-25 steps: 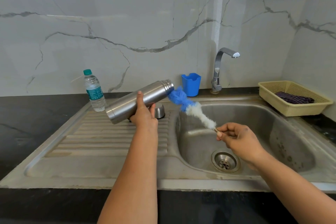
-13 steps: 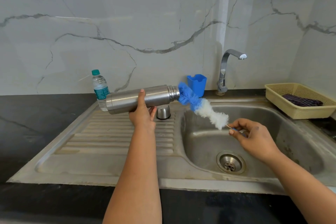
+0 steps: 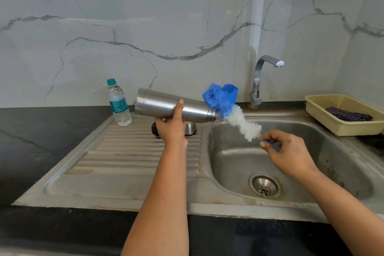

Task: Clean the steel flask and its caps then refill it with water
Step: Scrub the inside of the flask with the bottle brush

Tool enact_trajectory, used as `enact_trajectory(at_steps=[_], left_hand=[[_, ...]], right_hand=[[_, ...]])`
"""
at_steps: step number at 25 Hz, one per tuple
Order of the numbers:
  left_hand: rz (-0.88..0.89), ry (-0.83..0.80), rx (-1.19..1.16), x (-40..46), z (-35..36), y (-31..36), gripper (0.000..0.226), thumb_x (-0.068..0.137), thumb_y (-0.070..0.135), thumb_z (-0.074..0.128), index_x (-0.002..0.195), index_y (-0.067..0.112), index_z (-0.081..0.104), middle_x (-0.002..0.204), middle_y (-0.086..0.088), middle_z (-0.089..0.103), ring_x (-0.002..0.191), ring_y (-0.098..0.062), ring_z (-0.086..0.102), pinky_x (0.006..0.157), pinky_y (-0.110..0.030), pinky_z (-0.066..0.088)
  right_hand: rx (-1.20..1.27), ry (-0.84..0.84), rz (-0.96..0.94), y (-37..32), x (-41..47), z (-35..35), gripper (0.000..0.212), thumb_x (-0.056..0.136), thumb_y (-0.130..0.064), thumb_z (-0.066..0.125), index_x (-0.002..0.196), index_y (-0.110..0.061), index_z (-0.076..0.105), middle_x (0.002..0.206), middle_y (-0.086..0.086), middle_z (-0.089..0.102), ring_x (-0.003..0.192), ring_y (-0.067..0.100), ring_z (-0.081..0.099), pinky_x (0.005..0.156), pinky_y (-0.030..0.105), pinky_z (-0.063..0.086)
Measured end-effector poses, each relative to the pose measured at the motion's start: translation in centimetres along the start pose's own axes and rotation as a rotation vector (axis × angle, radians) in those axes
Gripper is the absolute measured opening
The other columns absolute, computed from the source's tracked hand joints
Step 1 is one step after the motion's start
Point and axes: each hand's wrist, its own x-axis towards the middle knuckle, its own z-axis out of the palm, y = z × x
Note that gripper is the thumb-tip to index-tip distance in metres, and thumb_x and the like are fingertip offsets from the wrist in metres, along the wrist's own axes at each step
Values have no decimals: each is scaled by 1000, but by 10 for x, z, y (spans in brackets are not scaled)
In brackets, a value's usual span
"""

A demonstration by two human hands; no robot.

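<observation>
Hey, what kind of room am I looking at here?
Most likely a home kitchen, at the washing-up spot. A steel sink with a ribbed draining board is set into a dark countertop, a tap stands behind it against a marble-look wall, and a yellow basket sits at the side.

The left hand (image 3: 173,129) grips the steel flask (image 3: 172,106) tilted, mouth lower toward the sink (image 3: 342,164); the right hand (image 3: 288,151) pinches the handle of a blue-and-white bottle brush (image 3: 232,112) at the flask's mouth; two caps (image 3: 190,128) sit on the drainboard behind the left hand.
</observation>
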Motion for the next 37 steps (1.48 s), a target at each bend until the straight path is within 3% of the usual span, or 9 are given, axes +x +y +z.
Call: enact_trajectory(at_steps=[4,9,11,15,19,24,30,34,37], left_hand=[[8,73,-122,11,-7,5,49,78,14,83,117,14,53,109,3,64,99,-12,66,68,-26,60],[-59,-162,6,4,1,-1,50,81,16,79,124,17,54,125,-5,63,113,-20,65,72,-29,60],[-112,-187,-45,4,3,0,47,83,19,78,123,18,54,126,-4,63,115,-21,63,75,-30,60],[-132,-71,-213,2,5,1,53,82,16,78,127,16,50,121,0,62,118,-18,61,91,-41,57],[44,43,-251,10,-2,2,60,79,8,81,129,15,48,124,0,62,112,-12,62,98,-46,53],[131,10,-41,17,-12,2,60,74,12,86,122,25,52,114,7,65,102,-7,66,98,-40,54],[-43,-124,70,15,-15,9,52,79,16,81,124,21,56,121,1,64,103,-10,65,67,-22,59],[-90,-269,211,13,-20,18,48,80,20,79,121,26,55,123,-1,64,108,-14,64,82,-28,56],[22,-295,361,9,-26,24,48,76,20,82,115,31,56,116,2,65,108,-15,65,89,-34,55]], right_hand=[[16,-28,-56,0,-10,1,10,85,-11,71,89,-20,69,87,-8,68,80,0,61,66,6,40],[83,-19,94,2,7,-1,10,86,-12,69,89,-21,69,81,-1,68,82,15,63,71,22,45],[106,-81,105,7,2,-5,14,85,-11,70,89,-25,70,80,-5,69,80,9,64,76,24,49],[110,-65,50,6,-11,-5,16,85,-10,71,86,-26,71,76,-9,70,80,3,64,72,13,45],[113,-77,52,5,-14,-4,18,85,-12,71,82,-29,71,73,-11,70,80,3,64,71,16,46],[162,14,83,2,-7,-6,10,86,-13,69,88,-23,73,74,-9,71,79,9,65,72,24,50],[63,-40,60,8,-6,1,9,87,-10,68,84,-18,73,78,-11,69,82,6,63,72,17,44],[27,-68,182,11,-4,3,12,90,-13,65,87,-24,69,77,-8,68,83,8,61,75,24,41],[217,-96,303,6,-4,12,8,93,-14,61,91,-18,68,79,-4,70,69,12,56,58,21,40]])
